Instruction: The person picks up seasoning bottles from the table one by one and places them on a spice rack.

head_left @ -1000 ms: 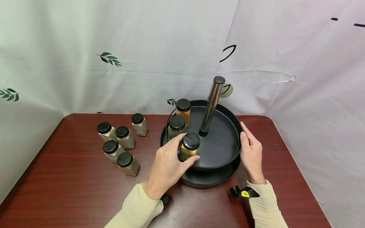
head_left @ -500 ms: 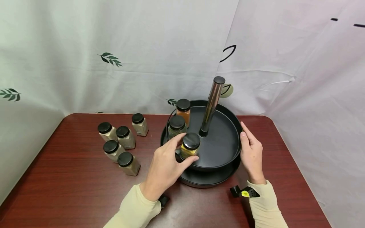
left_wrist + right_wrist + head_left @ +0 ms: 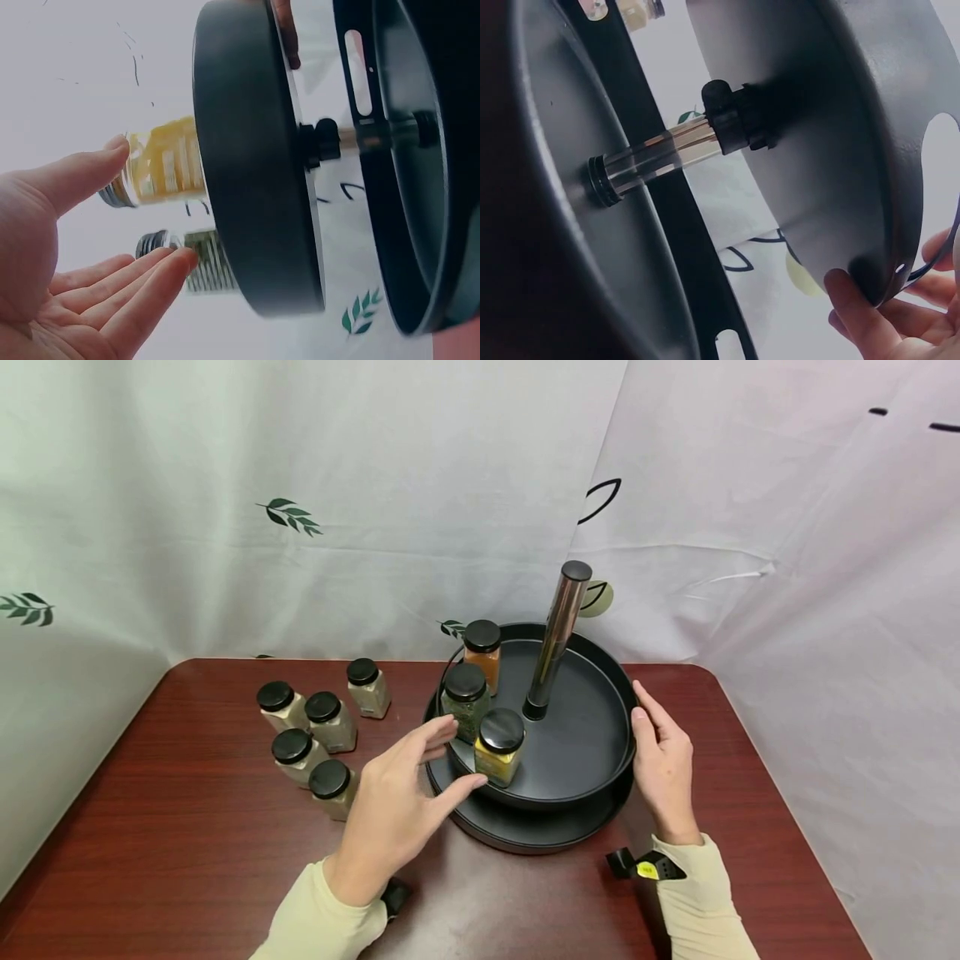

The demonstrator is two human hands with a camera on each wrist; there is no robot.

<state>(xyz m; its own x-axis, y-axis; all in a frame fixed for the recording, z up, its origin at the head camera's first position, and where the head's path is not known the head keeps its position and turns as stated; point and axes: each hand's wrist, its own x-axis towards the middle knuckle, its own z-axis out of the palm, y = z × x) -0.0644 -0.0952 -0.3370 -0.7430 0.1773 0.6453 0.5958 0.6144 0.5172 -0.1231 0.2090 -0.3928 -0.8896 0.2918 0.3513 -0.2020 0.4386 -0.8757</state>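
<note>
A black two-tier round tray [image 3: 585,727] with a metal centre post stands on the table. In its upper tier, upright, are a yellow spice jar [image 3: 498,760], a green herb jar [image 3: 467,693] and an orange spice jar [image 3: 482,656], all black-lidded. My left hand [image 3: 396,802] is just left of the yellow jar, fingers and thumb spread, holding nothing. In the left wrist view the thumb is close to the yellow jar [image 3: 169,159], and the fingertips lie before the green jar [image 3: 208,262]. My right hand [image 3: 663,768] holds the upper tier's right edge, thumb against its underside in the right wrist view.
Several black-lidded jars of pale spice [image 3: 332,720] stand on the left of the reddish-brown table [image 3: 187,860]. The lower tier [image 3: 517,839] juts out in front below the upper one. A pale curtain [image 3: 420,485] hangs behind the table.
My left hand has let go of the yellow jar and drawn back to the left. The jar stays in the upper tier. My right hand has stayed at the edge.
</note>
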